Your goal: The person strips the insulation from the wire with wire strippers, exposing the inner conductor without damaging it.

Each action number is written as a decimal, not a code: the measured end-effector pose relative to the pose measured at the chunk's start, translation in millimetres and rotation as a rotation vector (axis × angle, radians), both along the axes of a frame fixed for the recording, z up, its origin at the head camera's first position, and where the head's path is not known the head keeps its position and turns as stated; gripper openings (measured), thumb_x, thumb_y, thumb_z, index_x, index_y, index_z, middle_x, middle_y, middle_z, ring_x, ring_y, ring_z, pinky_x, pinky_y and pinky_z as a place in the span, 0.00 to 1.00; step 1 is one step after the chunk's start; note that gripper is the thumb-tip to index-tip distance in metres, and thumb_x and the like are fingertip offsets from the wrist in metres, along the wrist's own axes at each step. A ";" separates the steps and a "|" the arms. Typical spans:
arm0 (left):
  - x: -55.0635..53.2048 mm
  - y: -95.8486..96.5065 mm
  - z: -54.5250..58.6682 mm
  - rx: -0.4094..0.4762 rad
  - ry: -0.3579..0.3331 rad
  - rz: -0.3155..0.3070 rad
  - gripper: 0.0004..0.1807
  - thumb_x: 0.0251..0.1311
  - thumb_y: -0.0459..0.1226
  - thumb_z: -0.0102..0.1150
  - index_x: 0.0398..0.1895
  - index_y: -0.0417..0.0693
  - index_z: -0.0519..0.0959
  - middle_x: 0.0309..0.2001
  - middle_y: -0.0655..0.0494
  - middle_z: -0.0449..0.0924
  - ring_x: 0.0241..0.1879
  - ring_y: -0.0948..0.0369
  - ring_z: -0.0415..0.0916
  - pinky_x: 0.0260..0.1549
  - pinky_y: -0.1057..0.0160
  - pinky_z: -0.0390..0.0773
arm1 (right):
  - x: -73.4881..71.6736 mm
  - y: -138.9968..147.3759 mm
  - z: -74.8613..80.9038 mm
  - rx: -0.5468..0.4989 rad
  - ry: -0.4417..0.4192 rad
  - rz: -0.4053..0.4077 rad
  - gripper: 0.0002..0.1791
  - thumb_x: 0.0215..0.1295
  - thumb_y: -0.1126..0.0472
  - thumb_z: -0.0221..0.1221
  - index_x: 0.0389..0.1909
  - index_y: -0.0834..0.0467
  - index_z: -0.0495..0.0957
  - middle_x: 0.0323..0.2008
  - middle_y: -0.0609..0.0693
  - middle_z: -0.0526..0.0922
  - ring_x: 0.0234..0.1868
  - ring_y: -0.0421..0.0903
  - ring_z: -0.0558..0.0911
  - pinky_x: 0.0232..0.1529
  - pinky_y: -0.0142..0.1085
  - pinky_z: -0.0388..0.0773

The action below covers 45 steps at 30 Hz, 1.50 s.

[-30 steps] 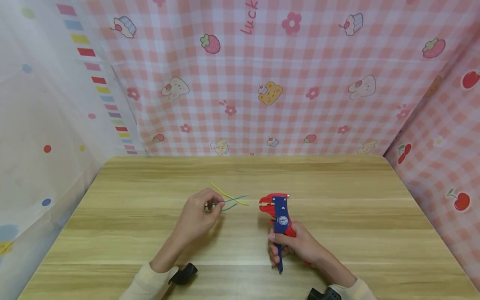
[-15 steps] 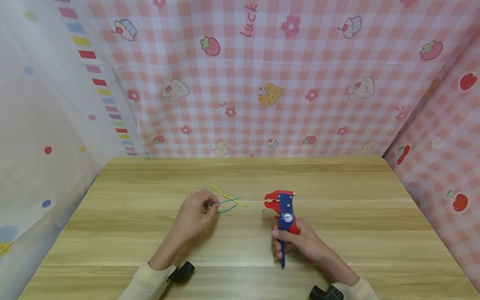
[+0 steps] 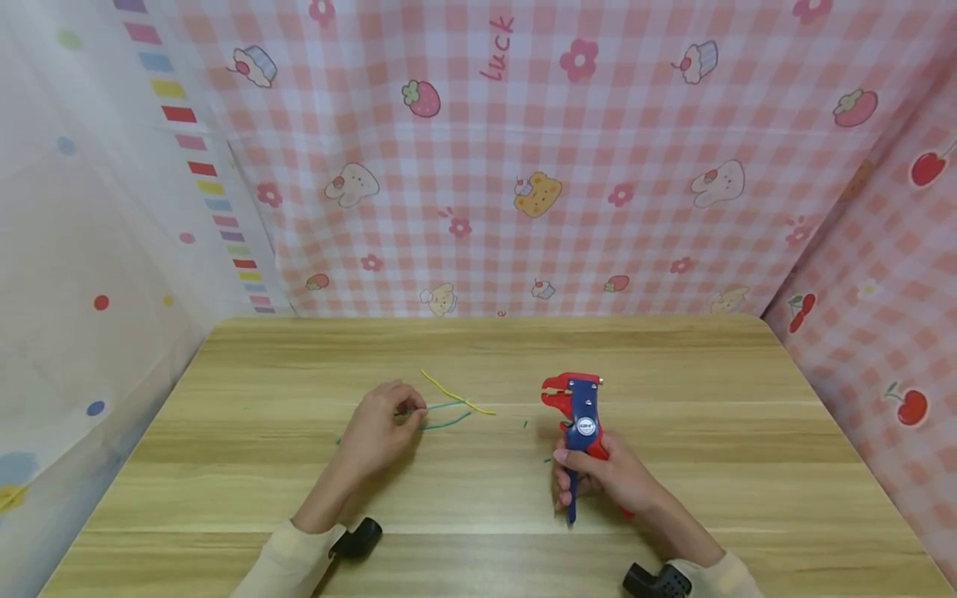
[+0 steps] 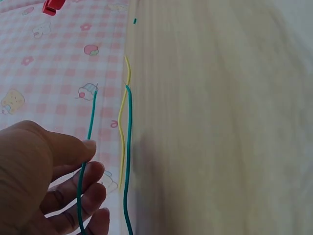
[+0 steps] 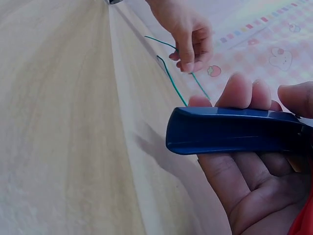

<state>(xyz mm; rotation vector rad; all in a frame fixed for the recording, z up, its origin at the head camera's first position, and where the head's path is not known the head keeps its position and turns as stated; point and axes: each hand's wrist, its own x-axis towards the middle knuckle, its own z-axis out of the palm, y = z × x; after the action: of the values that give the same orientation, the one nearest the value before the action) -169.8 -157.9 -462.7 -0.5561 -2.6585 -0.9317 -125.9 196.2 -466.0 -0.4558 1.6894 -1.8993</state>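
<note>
My left hand (image 3: 385, 423) pinches a thin green wire (image 4: 92, 120) between thumb and index finger. Its far end shows a short bare tip in the left wrist view. A second green wire (image 4: 129, 147) lies on the table beside that hand, its far tip also bare. Behind it is a wavy yellow wire (image 3: 447, 391). My right hand (image 3: 616, 473) grips the handles of a red and blue wire stripper (image 3: 585, 407), head up and mouth facing left, with no wire in it. In the right wrist view the blue handle (image 5: 230, 132) crosses the curled fingers.
A small green scrap (image 3: 525, 424) lies on the wooden table (image 3: 478, 515) left of the stripper, and another green scrap (image 3: 547, 460) is near the right fingers. Patterned cloth (image 3: 478, 166) hangs behind the table. Black devices (image 3: 658, 580) sit on both wrists.
The stripper and right hand have moved right, away from the wires. My left hand has drawn slightly left with its green wire. Small green scraps have come into sight on the table.
</note>
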 end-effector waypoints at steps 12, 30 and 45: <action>-1.7 -6.5 -1.1 -0.079 -0.108 0.004 0.04 0.59 0.31 0.71 0.31 0.49 0.85 0.33 0.58 0.83 0.39 0.59 0.76 0.42 0.57 0.78 | -1.4 8.1 1.1 -0.003 0.031 -0.019 0.13 0.79 0.59 0.53 0.49 0.68 0.69 0.31 0.47 0.83 0.32 0.43 0.86 0.44 0.43 0.88; -10.8 -12.2 -0.2 -0.171 -0.157 0.002 0.04 0.59 0.35 0.70 0.32 0.50 0.82 0.33 0.57 0.78 0.39 0.58 0.72 0.42 0.57 0.76 | -5.1 17.5 6.8 0.012 0.086 -0.049 0.13 0.80 0.59 0.52 0.48 0.67 0.69 0.31 0.48 0.84 0.32 0.43 0.87 0.42 0.40 0.87; -25.9 -1.3 7.0 -0.125 -0.160 -0.018 0.10 0.62 0.35 0.69 0.45 0.43 0.83 0.43 0.50 0.82 0.53 0.49 0.76 0.54 0.49 0.79 | -9.1 24.0 9.0 0.017 0.099 -0.069 0.13 0.80 0.58 0.52 0.47 0.67 0.71 0.31 0.49 0.84 0.31 0.44 0.87 0.41 0.39 0.87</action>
<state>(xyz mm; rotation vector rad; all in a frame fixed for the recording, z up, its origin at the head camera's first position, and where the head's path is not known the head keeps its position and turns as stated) -195.7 -159.2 -455.6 -0.5555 -2.8749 -0.8524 -135.0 220.2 -457.0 -0.4979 1.8050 -1.9384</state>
